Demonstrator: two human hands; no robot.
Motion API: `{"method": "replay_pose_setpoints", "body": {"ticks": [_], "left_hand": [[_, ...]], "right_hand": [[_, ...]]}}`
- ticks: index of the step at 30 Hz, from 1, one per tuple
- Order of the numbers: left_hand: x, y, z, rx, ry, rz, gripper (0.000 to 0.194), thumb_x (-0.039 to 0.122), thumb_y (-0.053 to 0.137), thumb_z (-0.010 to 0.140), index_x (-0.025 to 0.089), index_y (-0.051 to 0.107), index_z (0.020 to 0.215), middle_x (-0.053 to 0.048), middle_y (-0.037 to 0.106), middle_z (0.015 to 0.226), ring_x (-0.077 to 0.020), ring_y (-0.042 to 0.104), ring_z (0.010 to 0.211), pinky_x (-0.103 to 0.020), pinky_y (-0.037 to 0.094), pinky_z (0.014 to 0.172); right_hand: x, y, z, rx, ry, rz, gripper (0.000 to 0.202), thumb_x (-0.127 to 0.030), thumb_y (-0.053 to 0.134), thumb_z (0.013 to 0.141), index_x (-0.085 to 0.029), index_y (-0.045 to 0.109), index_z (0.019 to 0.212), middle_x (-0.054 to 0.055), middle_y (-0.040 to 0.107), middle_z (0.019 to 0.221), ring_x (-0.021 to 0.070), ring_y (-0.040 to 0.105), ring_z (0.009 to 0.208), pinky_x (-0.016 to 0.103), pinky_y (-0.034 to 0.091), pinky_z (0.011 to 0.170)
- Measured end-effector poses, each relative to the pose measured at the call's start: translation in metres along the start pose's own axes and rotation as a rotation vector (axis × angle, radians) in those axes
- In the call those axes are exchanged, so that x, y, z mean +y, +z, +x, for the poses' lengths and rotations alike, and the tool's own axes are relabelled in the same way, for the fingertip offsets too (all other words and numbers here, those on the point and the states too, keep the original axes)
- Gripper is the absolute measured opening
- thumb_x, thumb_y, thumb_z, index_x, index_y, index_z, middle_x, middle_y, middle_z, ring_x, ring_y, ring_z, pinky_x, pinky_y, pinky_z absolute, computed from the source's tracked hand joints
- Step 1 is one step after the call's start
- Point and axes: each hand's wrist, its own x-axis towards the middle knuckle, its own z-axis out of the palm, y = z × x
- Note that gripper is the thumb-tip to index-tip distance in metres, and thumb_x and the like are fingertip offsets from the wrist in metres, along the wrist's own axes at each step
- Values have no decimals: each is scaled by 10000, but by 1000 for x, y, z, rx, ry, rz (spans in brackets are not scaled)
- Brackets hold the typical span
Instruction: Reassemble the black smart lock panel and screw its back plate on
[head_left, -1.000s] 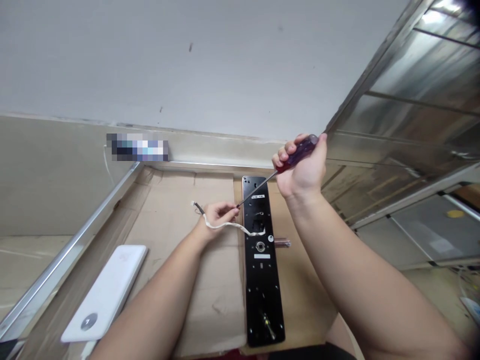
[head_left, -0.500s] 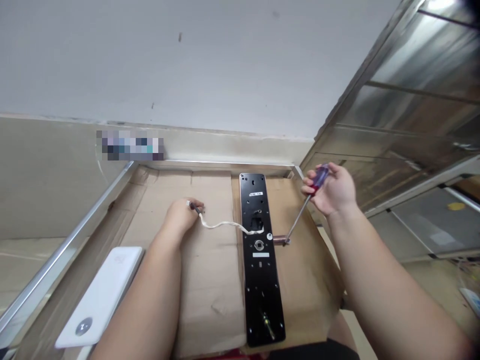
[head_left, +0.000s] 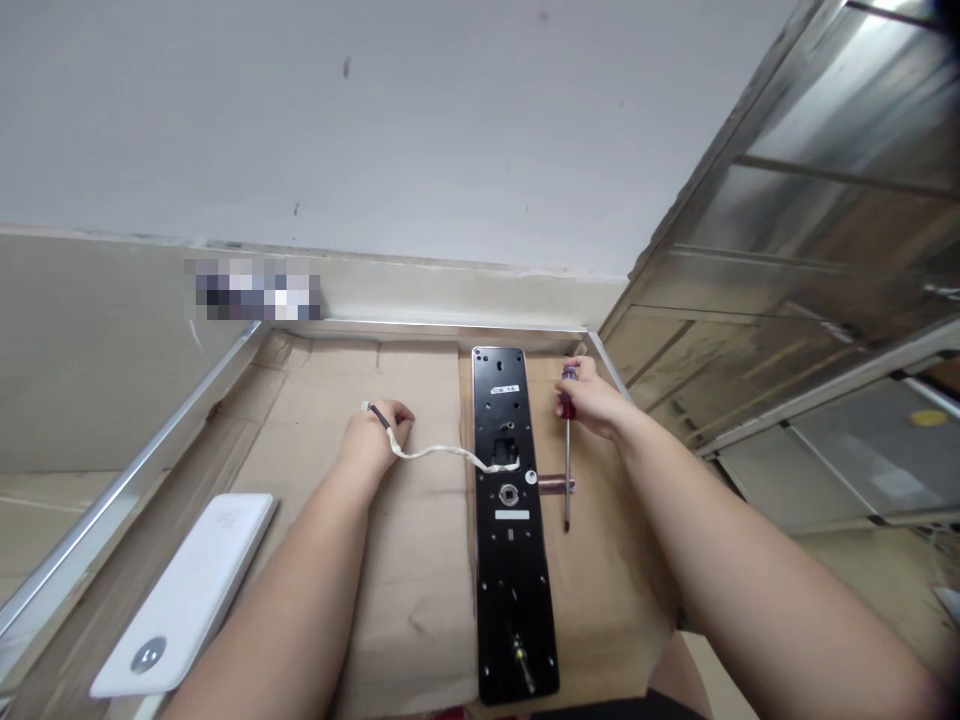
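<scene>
A: Biggest thing first?
B: Cardboard sheet (head_left: 420,570), creased, near edge partly cut off below. On it, between the two hands, a black panel (head_left: 511,580) lying lengthwise; its label print too small to trust.
A: Left side?
B: White slab (head_left: 187,590), pale cord (head_left: 152,706) running out of frame. Beyond the far corner, a pixelated patch (head_left: 255,292), contents unreadable.
A: Hands?
B: Right hand (head_left: 592,397): fingers curled round the handle of a screwdriver (head_left: 568,445), shaft crossing over a reddish bar (head_left: 552,484) beside the panel; contact unclear. Left hand (head_left: 377,437): fingers loosely bent, tips partly hidden; can't tell whether they grip anything.
A: Smallest?
B: White cable (head_left: 441,450), panel to left hand. Its connector (head_left: 366,407), detail lost.
</scene>
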Motion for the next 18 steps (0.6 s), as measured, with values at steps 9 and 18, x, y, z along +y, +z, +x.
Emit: {"method": "replay_pose_setpoints", "body": {"ticks": [9,18], "left_hand": [[12,11,7,15,72,85,317,283,533,871,190,806,1001,-108,795,1010,-280,731,968,-347,525,926],[15,13,8,66,125,76,316,253,531,865,197,795,1029,-100,780,1095,-268,721,997,-345,523,963]], "right_hand": [[12,-2,17,28,-119,-512,366,-182,677,764,-240,476,1064,-8,574,802,169,602,696,296,500,649],[28,-3,26,-43,-145,-898,363,-207,719,801,-224,571,1133,45,701,925,179,643,742,275,461,680]]}}
